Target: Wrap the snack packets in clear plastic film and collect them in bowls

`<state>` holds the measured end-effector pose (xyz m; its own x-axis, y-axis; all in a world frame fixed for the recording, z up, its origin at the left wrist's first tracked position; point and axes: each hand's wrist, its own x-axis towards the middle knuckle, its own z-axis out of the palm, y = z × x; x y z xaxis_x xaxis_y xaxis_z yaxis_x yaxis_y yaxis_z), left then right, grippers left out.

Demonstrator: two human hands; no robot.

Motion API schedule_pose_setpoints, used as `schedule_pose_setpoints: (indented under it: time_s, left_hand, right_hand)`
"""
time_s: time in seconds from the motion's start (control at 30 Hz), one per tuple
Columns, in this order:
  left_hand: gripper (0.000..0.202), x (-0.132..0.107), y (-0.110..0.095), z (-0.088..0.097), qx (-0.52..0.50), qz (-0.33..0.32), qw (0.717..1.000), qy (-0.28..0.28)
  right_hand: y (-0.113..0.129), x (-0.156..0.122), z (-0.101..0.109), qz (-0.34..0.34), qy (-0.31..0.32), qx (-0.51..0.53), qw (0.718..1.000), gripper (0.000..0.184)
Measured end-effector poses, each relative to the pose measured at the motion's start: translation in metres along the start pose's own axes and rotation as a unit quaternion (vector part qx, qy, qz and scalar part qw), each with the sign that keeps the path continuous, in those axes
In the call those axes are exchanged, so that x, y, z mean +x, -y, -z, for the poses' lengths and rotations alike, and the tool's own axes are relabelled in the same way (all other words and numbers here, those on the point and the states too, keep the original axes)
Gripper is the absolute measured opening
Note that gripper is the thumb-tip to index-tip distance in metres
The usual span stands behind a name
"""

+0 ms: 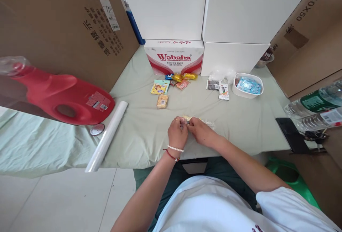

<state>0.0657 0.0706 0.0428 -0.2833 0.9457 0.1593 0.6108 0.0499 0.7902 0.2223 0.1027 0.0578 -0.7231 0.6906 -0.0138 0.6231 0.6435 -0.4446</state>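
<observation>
My left hand [177,131] and my right hand [201,131] meet at the front middle of a pale green cloth [139,125]. Both pinch a small clear-wrapped snack packet [205,122] that lies on the cloth, with fingers closed on it. A bead bracelet and a red string sit on my left wrist. Farther back lie several snack packets [162,101] and a white bowl [248,86] holding blue packets.
A red jug [66,98] lies on its side at the left, beside a clear film roll [107,136]. A Wahaha carton [174,56] and white boxes stand at the back, cardboard boxes on both sides. Water bottles [315,109] and a black phone [292,134] are at the right.
</observation>
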Motion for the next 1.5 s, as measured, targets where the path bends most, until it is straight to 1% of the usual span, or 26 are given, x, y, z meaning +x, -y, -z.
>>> schedule_pose_setpoints:
  time_s: [0.07, 0.13, 0.17, 0.2, 0.23, 0.27, 0.3, 0.37, 0.4, 0.43, 0.47, 0.53, 0.63, 0.7, 0.8, 0.83, 0.87, 0.97, 1.0, 1.07, 1.17, 1.27, 1.33, 1.37, 1.43, 1.5]
  left_hand:
    - [0.023, -0.014, -0.004, -0.005, 0.055, -0.061, 0.997, 0.006]
    - [0.036, -0.026, -0.006, -0.010, 0.106, -0.105, 0.988, 0.029]
    - [0.040, -0.032, -0.006, -0.012, 0.127, -0.122, 0.984, 0.042]
    - [0.043, -0.037, -0.006, -0.015, 0.143, -0.135, 0.979, 0.055]
    - [0.045, -0.042, -0.005, -0.018, 0.158, -0.143, 0.975, 0.065]
    - [0.048, -0.046, -0.004, -0.021, 0.172, -0.148, 0.971, 0.073]
    - [0.051, -0.049, -0.003, -0.023, 0.187, -0.150, 0.968, 0.079]
    - [0.058, -0.053, -0.001, -0.028, 0.216, -0.153, 0.960, 0.087]
    - [0.062, -0.055, 0.000, -0.029, 0.229, -0.154, 0.957, 0.090]
    - [0.065, -0.056, 0.001, -0.030, 0.239, -0.154, 0.954, 0.092]
    - [0.067, -0.057, 0.002, -0.031, 0.245, -0.154, 0.952, 0.094]
    - [0.069, -0.057, 0.004, -0.032, 0.252, -0.155, 0.950, 0.097]
    - [0.070, -0.058, 0.005, -0.031, 0.252, -0.155, 0.950, 0.101]
    - [0.069, -0.058, 0.006, -0.031, 0.248, -0.153, 0.951, 0.101]
    - [0.068, -0.059, 0.007, -0.030, 0.246, -0.154, 0.952, 0.093]
    - [0.067, -0.059, 0.007, -0.031, 0.248, -0.156, 0.952, 0.092]
    - [0.067, -0.060, 0.007, -0.031, 0.251, -0.158, 0.951, 0.091]
    - [0.063, -0.061, 0.005, -0.032, 0.265, -0.161, 0.946, 0.097]
    - [0.061, -0.061, 0.004, -0.032, 0.269, -0.161, 0.944, 0.101]
    - [0.056, -0.061, 0.004, -0.035, 0.270, -0.162, 0.942, 0.112]
    - [0.051, -0.059, 0.008, -0.038, 0.239, -0.164, 0.950, 0.116]
    - [0.054, -0.058, 0.020, -0.034, 0.147, -0.184, 0.967, 0.101]
    - [0.054, -0.059, 0.031, -0.026, 0.060, -0.207, 0.973, 0.079]
    - [0.050, -0.061, 0.036, -0.021, 0.017, -0.212, 0.975, 0.059]
    - [0.039, -0.065, 0.045, -0.010, -0.046, -0.198, 0.979, 0.006]
    - [0.030, -0.070, 0.051, -0.001, -0.078, -0.158, 0.983, -0.046]
  right_hand:
    - [0.000, -0.009, -0.002, 0.034, -0.029, 0.057, 0.997, 0.030]
    - [-0.001, -0.021, -0.001, 0.075, -0.037, 0.135, 0.987, 0.030]
    - [-0.002, -0.028, 0.001, 0.087, -0.035, 0.175, 0.980, 0.029]
    - [-0.004, -0.034, 0.002, 0.082, -0.041, 0.211, 0.973, 0.027]
    - [-0.006, -0.040, 0.003, 0.057, -0.056, 0.243, 0.967, 0.026]
    - [-0.010, -0.045, 0.003, 0.013, -0.086, 0.267, 0.960, 0.026]
    - [-0.015, -0.050, 0.002, -0.048, -0.129, 0.278, 0.951, 0.027]
    - [-0.024, -0.057, -0.001, -0.176, -0.220, 0.245, 0.928, 0.029]
    - [-0.029, -0.059, -0.004, -0.226, -0.251, 0.206, 0.918, 0.031]
    - [-0.033, -0.061, -0.007, -0.263, -0.264, 0.165, 0.913, 0.033]
    - [-0.036, -0.063, -0.010, -0.284, -0.262, 0.130, 0.913, 0.036]
    - [-0.038, -0.065, -0.014, -0.289, -0.226, 0.096, 0.925, 0.032]
    - [-0.034, -0.068, -0.010, -0.260, -0.175, 0.135, 0.940, 0.014]
    - [-0.029, -0.069, 0.000, -0.267, -0.149, 0.205, 0.930, 0.012]
    - [-0.024, -0.059, 0.022, -0.296, -0.103, 0.314, 0.896, 0.023]
    - [-0.023, -0.052, 0.029, -0.295, -0.100, 0.324, 0.893, 0.025]
    - [-0.021, -0.042, 0.035, -0.288, -0.107, 0.317, 0.897, 0.027]
    - [-0.015, 0.000, 0.044, -0.266, -0.127, 0.247, 0.923, 0.025]
    - [-0.012, 0.016, 0.045, -0.270, -0.117, 0.220, 0.930, 0.022]
    - [-0.003, 0.043, 0.043, -0.288, -0.077, 0.164, 0.940, 0.018]
    - [0.012, 0.067, 0.037, -0.292, -0.035, 0.085, 0.952, 0.020]
    - [0.028, 0.069, 0.031, -0.267, -0.014, 0.017, 0.964, 0.028]
    - [0.038, 0.064, 0.024, -0.257, 0.000, -0.029, 0.966, 0.031]
    - [0.043, 0.060, 0.020, -0.250, 0.002, -0.051, 0.967, 0.031]
    - [0.050, 0.053, 0.009, -0.221, -0.006, -0.093, 0.971, 0.030]
    - [0.053, 0.047, -0.001, -0.185, -0.016, -0.125, 0.975, 0.032]
